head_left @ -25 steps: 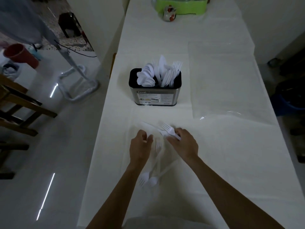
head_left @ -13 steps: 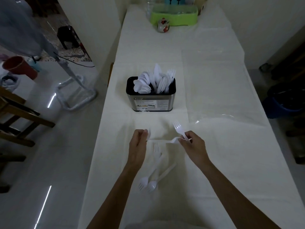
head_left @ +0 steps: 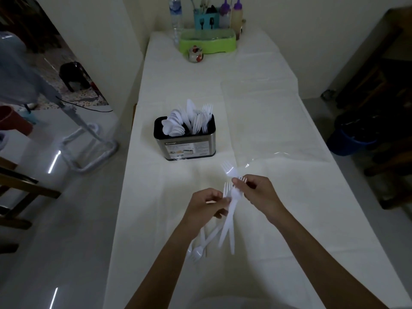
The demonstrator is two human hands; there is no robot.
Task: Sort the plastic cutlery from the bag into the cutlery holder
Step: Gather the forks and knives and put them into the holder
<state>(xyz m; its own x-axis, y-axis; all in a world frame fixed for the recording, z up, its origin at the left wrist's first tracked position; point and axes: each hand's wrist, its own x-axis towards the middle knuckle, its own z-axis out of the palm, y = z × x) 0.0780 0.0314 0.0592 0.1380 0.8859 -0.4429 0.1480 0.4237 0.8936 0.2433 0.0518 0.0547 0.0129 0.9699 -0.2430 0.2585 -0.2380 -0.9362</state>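
On the white-clothed table (head_left: 278, 219), the black-rimmed steel cutlery holder (head_left: 188, 146) is already crowded with white spoons and forks. A few white plastic forks (head_left: 229, 210) (perhaps three) are pinched between the right hand (head_left: 259, 192) and left hand (head_left: 206, 208), tines pointing away, handles toward the person. Two loose forks (head_left: 198, 253) remain below.

I hold white plastic forks (head_left: 230, 204) in my hands, tines up. Two more forks (head_left: 200, 248) lie on the table. The cutlery holder (head_left: 186, 146) stands upright, full of white cutlery.
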